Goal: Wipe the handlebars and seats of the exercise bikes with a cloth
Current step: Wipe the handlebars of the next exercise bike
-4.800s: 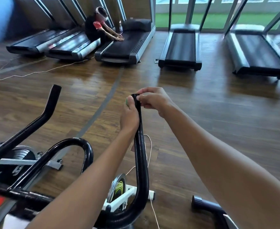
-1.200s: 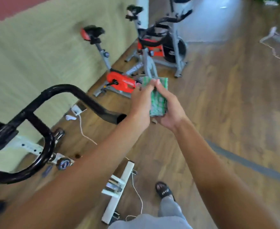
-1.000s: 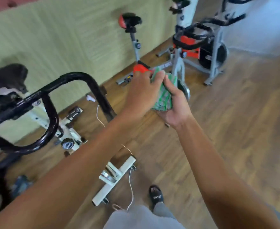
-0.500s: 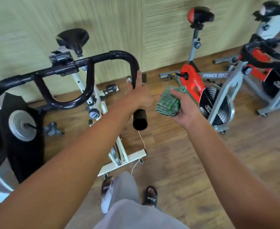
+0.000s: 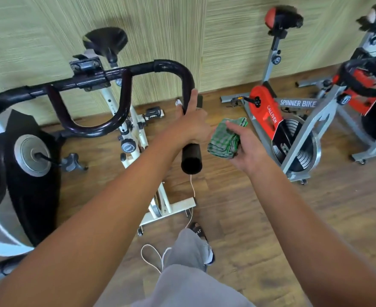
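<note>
Now, head view | your right hand (image 5: 246, 149) alone grasps the folded green checked cloth (image 5: 225, 140), just beside the near handlebar grip (image 5: 191, 160), not touching it | your left hand (image 5: 193, 127) has let go of the cloth and clenches round that grip, steadying the white bike (image 5: 112, 100) | black seat (image 5: 105, 42) beyond | wiping this grip looks next.

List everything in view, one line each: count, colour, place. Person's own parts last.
handlebar: one, black, on the white bike, near left.
white bike: one, white frame, black seat, against the wall.
red-and-grey bikes: two, right, by the wall.
cloth: one, green checked, folded, in the right hand.
cord: one, white, on the floor below the handlebar.
black housing: one, with a silver disc, far left.
sandal: one, black, bottom centre.
left hand: grips the handlebar's end section.
right hand: holds the cloth beside it.
</note>
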Action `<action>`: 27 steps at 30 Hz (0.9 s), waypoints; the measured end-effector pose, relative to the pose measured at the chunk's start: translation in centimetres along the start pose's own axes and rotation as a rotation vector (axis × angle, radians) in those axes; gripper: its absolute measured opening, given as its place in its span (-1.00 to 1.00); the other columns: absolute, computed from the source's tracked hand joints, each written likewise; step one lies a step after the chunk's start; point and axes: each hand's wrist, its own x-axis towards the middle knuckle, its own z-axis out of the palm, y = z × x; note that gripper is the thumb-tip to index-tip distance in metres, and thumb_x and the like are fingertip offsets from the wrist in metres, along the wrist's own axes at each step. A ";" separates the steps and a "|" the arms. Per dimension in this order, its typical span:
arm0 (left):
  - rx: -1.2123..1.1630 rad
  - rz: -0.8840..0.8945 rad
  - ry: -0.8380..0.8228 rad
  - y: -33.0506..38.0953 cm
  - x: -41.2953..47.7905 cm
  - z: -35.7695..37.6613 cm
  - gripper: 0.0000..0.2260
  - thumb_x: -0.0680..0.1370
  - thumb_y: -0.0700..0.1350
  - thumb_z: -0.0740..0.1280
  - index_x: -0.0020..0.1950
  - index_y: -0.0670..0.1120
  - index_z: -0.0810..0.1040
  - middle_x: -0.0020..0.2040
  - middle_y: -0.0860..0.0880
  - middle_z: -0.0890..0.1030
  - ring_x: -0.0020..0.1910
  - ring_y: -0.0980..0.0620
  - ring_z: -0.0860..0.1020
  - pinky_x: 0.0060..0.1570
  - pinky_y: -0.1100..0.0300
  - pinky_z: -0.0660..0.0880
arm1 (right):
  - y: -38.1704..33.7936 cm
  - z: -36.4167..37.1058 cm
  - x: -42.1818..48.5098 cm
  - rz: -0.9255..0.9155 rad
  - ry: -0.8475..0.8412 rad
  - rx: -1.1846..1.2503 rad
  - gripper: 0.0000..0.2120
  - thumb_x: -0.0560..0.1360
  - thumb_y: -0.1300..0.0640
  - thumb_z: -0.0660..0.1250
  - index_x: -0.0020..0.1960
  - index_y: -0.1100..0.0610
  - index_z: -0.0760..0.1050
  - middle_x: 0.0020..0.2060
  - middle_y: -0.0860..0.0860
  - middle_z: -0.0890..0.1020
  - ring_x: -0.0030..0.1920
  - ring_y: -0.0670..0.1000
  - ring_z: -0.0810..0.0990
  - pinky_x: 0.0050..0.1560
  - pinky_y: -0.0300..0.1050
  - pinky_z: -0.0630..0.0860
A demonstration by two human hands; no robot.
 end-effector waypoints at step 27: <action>-0.448 0.135 0.842 -2.8 0.3 -2.8 -0.63 0.58 -0.25 0.24 0.39 -0.07 0.42 0.32 -0.07 0.44 0.32 -0.02 0.42 0.36 0.13 0.34 | -3.3 4.8 -1.0 0.056 -0.076 -0.475 -0.70 0.62 0.00 0.30 0.16 0.22 0.55 0.01 0.16 0.70 0.01 0.14 0.69 0.14 0.09 0.60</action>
